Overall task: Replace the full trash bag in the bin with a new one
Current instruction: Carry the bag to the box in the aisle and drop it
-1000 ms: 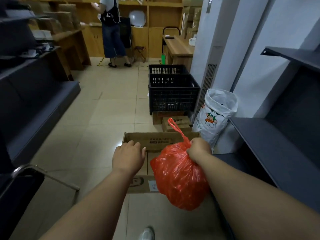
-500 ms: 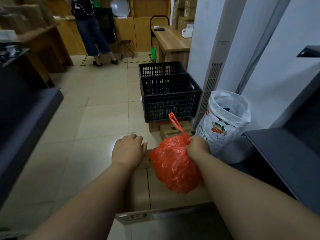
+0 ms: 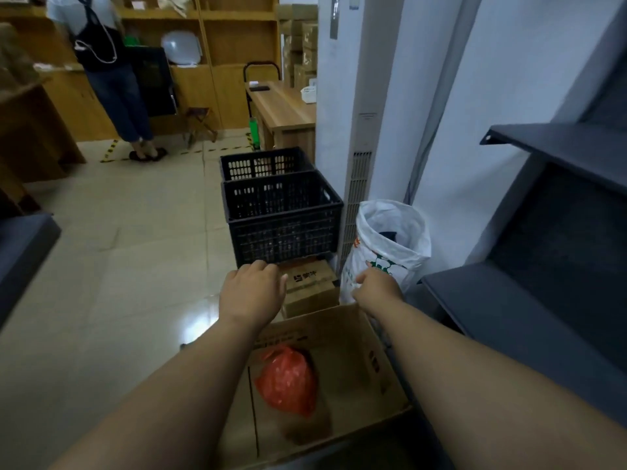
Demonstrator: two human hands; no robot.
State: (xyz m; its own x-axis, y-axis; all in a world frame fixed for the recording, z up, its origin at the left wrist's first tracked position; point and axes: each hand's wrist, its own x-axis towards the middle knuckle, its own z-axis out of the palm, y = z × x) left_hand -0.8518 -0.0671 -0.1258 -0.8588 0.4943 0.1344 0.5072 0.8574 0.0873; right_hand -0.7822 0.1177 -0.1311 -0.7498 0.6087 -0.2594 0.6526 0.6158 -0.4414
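1. Red trash bag [image 3: 286, 381]: half a second ago gripped at its knotted neck by the right hand; now lying loose inside the open cardboard box [image 3: 373, 364], below and behind both sets of fingers, touched by neither hand.
2. Right hand [image 3: 376, 286]: released from the bag, fingers loosely curled and holding nothing, fingertips just short of the white printed sack [image 3: 390, 245]; actual contact cannot be told.
3. Left hand [image 3: 252, 293]: empty as before, fingers relaxed and spread palm-down, with the black crate [image 3: 281, 222] just beyond the fingertips and a small carton [image 3: 310, 286] just right of them.
4. Status, judged: the full bag appears disposed of, so the removal half reads as done.
5. Outstanding, judged: no bin or fresh liner is in view; fetching and fitting a new bag remains.
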